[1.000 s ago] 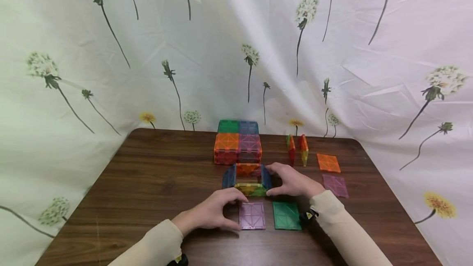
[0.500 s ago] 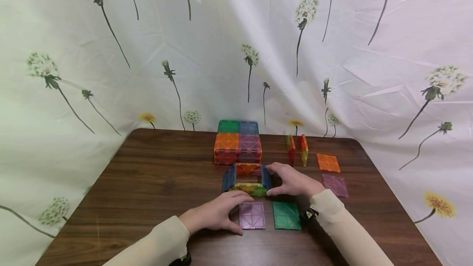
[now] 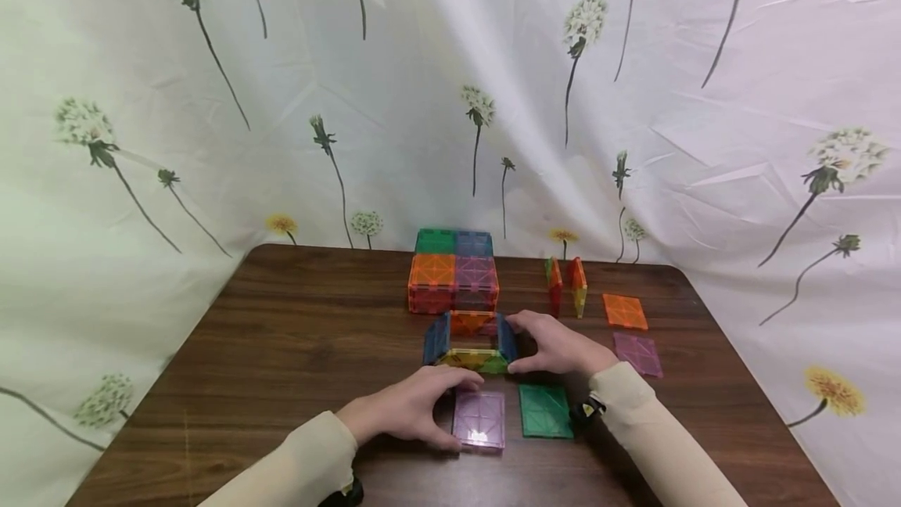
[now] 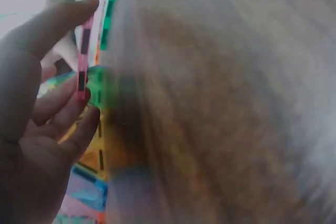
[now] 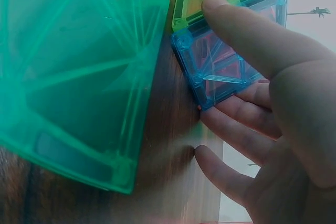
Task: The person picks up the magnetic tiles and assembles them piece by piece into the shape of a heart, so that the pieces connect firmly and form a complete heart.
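My left hand (image 3: 411, 409) pinches a clear purple magnetic tile (image 3: 480, 418) between thumb and fingers. In the left wrist view the tile (image 4: 84, 40) is edge-on, slightly off the tabletop. My right hand (image 3: 559, 344) holds the right end of a small open-topped frame of magnetic tiles (image 3: 464, 360), with blue ends, an orange back and a yellow-green front. In the right wrist view its thumb lies by the yellow-green side and its fingers reach round the blue side (image 5: 215, 66). A green square tile (image 3: 545, 411) lies flat in front of the right hand.
Behind the frame stands a larger block of magnetic tiles (image 3: 454, 272), topped green, blue, orange and purple. To its right two tile pieces (image 3: 579, 288) stand on edge. An orange tile (image 3: 625, 311) and a purple tile (image 3: 638, 354) lie flat at the table's right side.
My left fingers have moved in over the purple tile and now grip it. The tile has risen a little and shifted slightly towards me. My right hand and the frame stay in place.
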The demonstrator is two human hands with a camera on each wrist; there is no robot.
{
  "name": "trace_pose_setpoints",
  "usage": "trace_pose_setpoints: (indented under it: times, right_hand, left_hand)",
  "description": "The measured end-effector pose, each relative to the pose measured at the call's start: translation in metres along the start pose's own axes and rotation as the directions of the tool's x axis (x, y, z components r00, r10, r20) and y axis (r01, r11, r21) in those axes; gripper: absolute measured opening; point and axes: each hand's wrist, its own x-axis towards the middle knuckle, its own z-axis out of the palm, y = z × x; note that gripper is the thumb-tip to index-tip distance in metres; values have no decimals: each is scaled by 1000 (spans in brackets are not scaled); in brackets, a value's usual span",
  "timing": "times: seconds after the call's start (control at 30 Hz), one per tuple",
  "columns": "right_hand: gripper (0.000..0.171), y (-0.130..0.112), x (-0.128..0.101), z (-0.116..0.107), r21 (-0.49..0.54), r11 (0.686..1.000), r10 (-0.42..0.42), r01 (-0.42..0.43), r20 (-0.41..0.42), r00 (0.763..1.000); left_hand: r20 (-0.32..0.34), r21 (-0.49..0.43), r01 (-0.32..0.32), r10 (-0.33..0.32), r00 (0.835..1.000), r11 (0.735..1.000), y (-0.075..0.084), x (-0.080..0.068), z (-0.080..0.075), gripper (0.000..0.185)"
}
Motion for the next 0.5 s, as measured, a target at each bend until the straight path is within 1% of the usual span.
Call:
trace_pose_setpoints:
  times: [0.13, 0.23, 0.33, 0.5]
  right_hand:
    - [80, 2, 0, -1, 5, 1000, -1, 1, -5, 1000]
    - [80, 2, -1, 0, 14, 1000, -2, 2, -5, 1000]
    - [80, 1, -2, 0, 22, 1000, 7, -7, -3, 1000]
    - [80, 1, -1, 0, 28, 1000, 6, -6, -7, 1000]
  left_hand:
    - [-48, -23, -82, 81, 996, 996, 1, 0, -9, 78]
    - [-110, -6, -105, 104, 988, 994, 4, 1, -21, 77]
    - [-178, 17, -99, 100, 979, 995, 5, 4, -35, 75]
    - [-258, 56, -29, 42, 965, 998, 1, 9, -54, 74]
